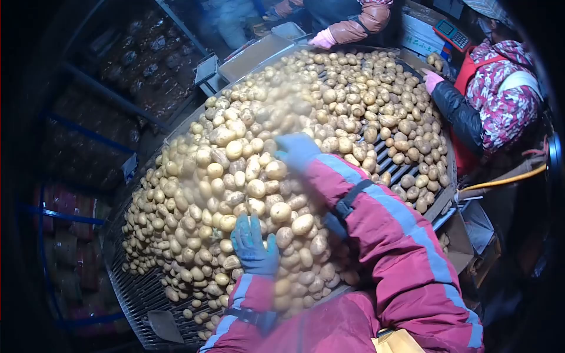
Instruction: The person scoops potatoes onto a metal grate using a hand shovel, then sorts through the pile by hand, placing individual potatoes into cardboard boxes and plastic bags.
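A large heap of potatoes (235, 176) is spread in front of me. My left hand (256, 244), in a blue-green work glove, rests on the near side of the heap with its fingers stretched out and the thumb apart. No potato shows in its grasp. Farther forward and to the right, my right hand (298, 151) in a pale blue glove reaches over the potatoes. Haze blurs its fingers, so I cannot see whether it grips one. Beneath the potatoes lies a dark slatted table (132, 294).
Across the table, a co-worker's pink-gloved hand (322, 39) is at the edge. Another person's pink glove (432, 80) reaches in from the right. A red device (452, 35) sits on a box at the back right. Filled mesh sacks (70, 253) stand left.
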Available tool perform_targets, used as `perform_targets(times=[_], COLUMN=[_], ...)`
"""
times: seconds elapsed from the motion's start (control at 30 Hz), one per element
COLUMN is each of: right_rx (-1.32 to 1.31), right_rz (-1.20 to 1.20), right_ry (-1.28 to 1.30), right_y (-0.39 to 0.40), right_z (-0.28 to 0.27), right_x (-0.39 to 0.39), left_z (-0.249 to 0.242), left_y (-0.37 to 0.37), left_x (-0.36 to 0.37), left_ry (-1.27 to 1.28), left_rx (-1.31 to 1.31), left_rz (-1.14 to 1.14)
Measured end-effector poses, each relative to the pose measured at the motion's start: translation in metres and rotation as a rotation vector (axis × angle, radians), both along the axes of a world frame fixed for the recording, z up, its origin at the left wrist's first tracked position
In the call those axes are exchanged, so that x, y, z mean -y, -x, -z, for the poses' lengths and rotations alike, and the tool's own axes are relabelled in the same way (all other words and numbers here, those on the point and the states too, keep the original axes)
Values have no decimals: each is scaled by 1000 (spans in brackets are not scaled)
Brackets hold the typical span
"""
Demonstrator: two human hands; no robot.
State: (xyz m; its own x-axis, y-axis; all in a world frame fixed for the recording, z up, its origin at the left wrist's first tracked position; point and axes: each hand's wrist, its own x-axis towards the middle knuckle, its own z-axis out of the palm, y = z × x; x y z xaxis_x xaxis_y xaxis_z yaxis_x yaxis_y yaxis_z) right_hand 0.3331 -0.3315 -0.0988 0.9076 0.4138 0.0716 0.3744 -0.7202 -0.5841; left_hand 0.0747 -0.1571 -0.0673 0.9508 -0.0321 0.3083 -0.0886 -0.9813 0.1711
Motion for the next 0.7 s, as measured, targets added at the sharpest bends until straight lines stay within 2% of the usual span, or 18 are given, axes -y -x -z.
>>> perform_targets(times=[0.1,0.2,0.3,0.37,0.43,0.47,0.57,0.6,0.7], right_rx=[-52,-102,-32,106,7,201,198,139,-18], right_rz=[-51,-70,26,27,199,167,263,317,312], right_ry=[181,365,258,386,324,316,227,204,-86], right_y=[5,-5,-10,-16,-10,-17,-18,-25,-16], right_z=[-22,-10,7,13,28,59,66,63,38], right_x=[24,52,82,114,154,180,201,197,141], left_z=[-2,-1,-1,-2,-3,-3,-3,4,-2], left_y=[0,-2,-4,-4,-5,-5,-6,-4,-8], left_x=[3,1,2,-1,-1,-1,1,-2,3], left_ry=[13,0,-11,-26,-29,-6,-32,26,-24], left_rx=[-43,-8,5,-3,-8,3,-20,-70,-32], left_rz=[-32,-27,-32,-32,-30,-21,-54,-56,-67])
